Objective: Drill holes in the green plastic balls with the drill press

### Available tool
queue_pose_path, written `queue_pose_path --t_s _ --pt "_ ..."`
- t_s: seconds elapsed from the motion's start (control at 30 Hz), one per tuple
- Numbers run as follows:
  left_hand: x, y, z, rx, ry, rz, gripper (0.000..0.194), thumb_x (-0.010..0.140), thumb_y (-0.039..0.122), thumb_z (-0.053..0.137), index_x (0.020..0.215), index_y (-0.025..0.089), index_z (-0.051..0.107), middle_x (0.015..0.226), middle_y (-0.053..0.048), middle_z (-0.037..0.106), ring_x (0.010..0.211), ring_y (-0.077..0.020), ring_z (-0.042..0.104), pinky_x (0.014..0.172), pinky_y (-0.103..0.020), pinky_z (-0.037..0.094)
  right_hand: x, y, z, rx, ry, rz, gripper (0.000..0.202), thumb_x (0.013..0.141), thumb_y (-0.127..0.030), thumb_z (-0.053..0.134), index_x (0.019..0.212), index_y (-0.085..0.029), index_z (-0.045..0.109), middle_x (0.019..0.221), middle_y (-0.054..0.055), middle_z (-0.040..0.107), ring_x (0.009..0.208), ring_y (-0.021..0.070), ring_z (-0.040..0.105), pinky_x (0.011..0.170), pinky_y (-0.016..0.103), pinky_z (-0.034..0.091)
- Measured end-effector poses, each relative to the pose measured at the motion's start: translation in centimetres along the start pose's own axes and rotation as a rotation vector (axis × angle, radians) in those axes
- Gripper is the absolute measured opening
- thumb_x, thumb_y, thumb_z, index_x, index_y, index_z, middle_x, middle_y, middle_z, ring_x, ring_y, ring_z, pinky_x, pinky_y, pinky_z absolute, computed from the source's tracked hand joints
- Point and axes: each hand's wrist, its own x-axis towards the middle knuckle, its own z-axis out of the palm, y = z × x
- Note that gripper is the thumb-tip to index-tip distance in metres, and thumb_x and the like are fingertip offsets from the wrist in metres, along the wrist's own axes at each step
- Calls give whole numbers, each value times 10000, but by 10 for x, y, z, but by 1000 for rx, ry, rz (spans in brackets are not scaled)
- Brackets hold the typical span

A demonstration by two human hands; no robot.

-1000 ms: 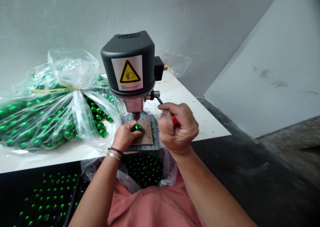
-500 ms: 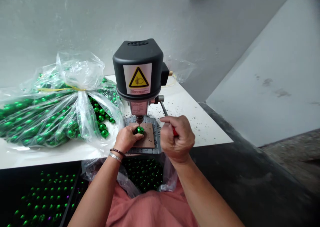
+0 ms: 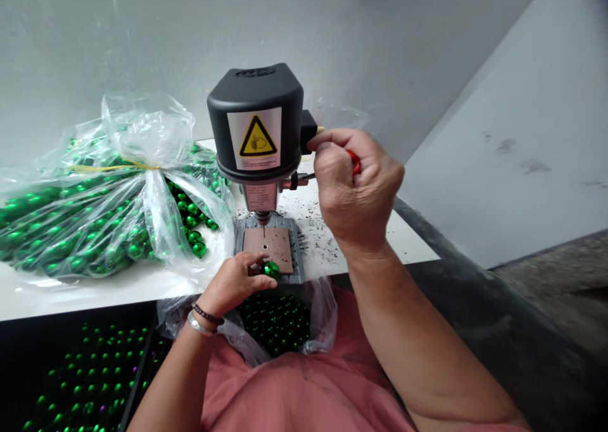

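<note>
A black drill press [image 3: 256, 121] with a yellow warning label stands on the white table. Its thin drill bit [image 3: 264, 232] points down at a brown board [image 3: 280, 248] with a small dark hole. My left hand [image 3: 240, 280] has a shiny green ball [image 3: 271, 269] between thumb and fingers, at the board's front edge, off the bit. My right hand [image 3: 358, 185] is wrapped round the red knob [image 3: 354, 163] of the press's lever, raised beside the motor housing. Most of the knob is hidden by the fingers.
Tied clear plastic bags [image 3: 109, 210] of green balls lie left of the press. A plastic-lined container [image 3: 275, 321] of green balls sits below the table edge, and a dark tray [image 3: 90, 368] of them at lower left. Dark shavings dot the white table [image 3: 413, 245].
My right hand has swung the lever up, and the bit has come out of the green ball. My left hand has drawn the ball toward me, uncovering the hole in the board.
</note>
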Motion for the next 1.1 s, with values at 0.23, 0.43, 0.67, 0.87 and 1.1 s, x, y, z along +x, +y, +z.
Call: queue_pose_path --t_s 0.23,0.43,0.67,0.87,1.1 --pt "13 0 -5 -973 285 -354 504 756 631 408 757 150 558 722 -36 586 609 -127 555 557 -265 470 -1 2 0 5 -13 -23 129 772 -170 486 741 -183 610 546 -52 522 468 26 425 491 177 399" --pt "21 2 -8 -1399 268 -417 94 776 181 510 714 122 546 650 -34 577 658 -128 589 726 -330 528 -4 4 -3 63 -34 5 122 769 -207 490 756 -185 609 587 -53 557 499 29 445 534 180 420" --pt "17 -7 1 -1199 188 -271 372 650 95 634 1010 114 543 822 -45 633 784 -149 630 807 -321 505 -4 5 -5 65 -56 -5 139 758 -216 488 781 -176 619 597 -57 562 496 27 439 570 193 433" --pt "29 -17 13 -441 303 -162 412 625 289 686 992 150 560 827 -30 647 743 -161 612 676 -295 497 -5 6 -6 52 -57 18 131 747 -221 500 778 -183 621 552 -68 521 463 20 406 565 187 428" --pt "31 -11 12 -81 268 -131 463 684 293 618 1130 172 595 1062 -56 661 982 -207 590 902 -341 422 -5 7 -6 47 -75 1 104 763 -218 493 759 -193 594 509 -66 468 483 33 438 560 185 428"
